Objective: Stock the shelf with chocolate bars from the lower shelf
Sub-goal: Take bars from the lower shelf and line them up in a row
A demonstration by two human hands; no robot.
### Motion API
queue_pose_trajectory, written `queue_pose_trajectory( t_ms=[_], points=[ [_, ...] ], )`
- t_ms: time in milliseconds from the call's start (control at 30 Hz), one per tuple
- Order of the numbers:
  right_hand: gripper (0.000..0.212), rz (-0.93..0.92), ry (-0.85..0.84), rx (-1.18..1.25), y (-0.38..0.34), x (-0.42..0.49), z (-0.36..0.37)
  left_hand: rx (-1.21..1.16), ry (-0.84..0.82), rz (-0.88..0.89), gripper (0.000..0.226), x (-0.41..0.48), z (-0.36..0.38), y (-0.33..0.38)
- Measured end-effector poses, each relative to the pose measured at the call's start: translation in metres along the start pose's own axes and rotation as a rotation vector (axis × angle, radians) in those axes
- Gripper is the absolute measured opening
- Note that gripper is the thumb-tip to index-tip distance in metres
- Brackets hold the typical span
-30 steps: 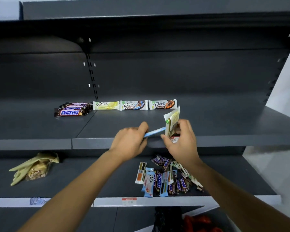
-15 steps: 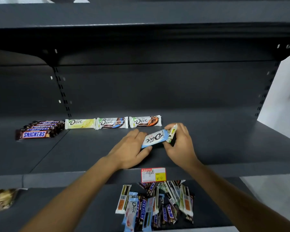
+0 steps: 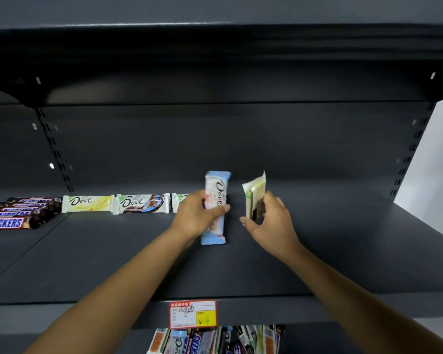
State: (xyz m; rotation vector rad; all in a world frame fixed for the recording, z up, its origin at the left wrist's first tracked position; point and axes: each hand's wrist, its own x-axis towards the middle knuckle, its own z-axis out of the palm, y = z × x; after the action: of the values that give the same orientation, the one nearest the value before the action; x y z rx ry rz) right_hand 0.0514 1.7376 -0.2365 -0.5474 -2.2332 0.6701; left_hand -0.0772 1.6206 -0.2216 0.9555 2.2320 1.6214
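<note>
Dark grey shelf [image 3: 343, 238]; pale wall [image 3: 440, 154], perhaps, right.

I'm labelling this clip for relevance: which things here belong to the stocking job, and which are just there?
Job: blue Dove bar in left hand; green-white bars in right hand; pile of bars below; Dove row; Snickers stack; shelf.
Just there: price tag; slotted upright.
</note>
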Motion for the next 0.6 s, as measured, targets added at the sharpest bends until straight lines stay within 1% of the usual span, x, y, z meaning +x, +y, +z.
queue_pose_trajectory(
  t_ms=[33,100,200,300,367,600],
  points=[
    [0.036,0.011,-0.034,-0.005,0.001,0.002,-0.002,-0.143,0.009,-0.067,0.018,0.002,0.006,0.003],
    [0.037,0.013,-0.093,-0.020,0.003,0.005,-0.005,-0.320,0.024,-0.164,0.017,0.004,0.014,0.009],
    [0.046,0.011,-0.125,-0.031,0.007,0.009,-0.007,-0.484,0.035,-0.263,0.017,0.004,0.022,0.017],
    [0.042,-0.009,-0.112,-0.025,0.009,0.014,-0.008,-0.619,0.026,-0.358,0.014,0.003,0.026,0.020],
    [0.041,-0.027,-0.119,-0.056,0.011,0.017,-0.008,-0.698,-0.015,-0.375,0.010,0.004,0.029,0.022],
    [0.050,-0.011,-0.167,-0.113,0.020,0.026,-0.007,-0.880,-0.087,-0.373,0.016,0.010,0.033,0.022]
  ],
)
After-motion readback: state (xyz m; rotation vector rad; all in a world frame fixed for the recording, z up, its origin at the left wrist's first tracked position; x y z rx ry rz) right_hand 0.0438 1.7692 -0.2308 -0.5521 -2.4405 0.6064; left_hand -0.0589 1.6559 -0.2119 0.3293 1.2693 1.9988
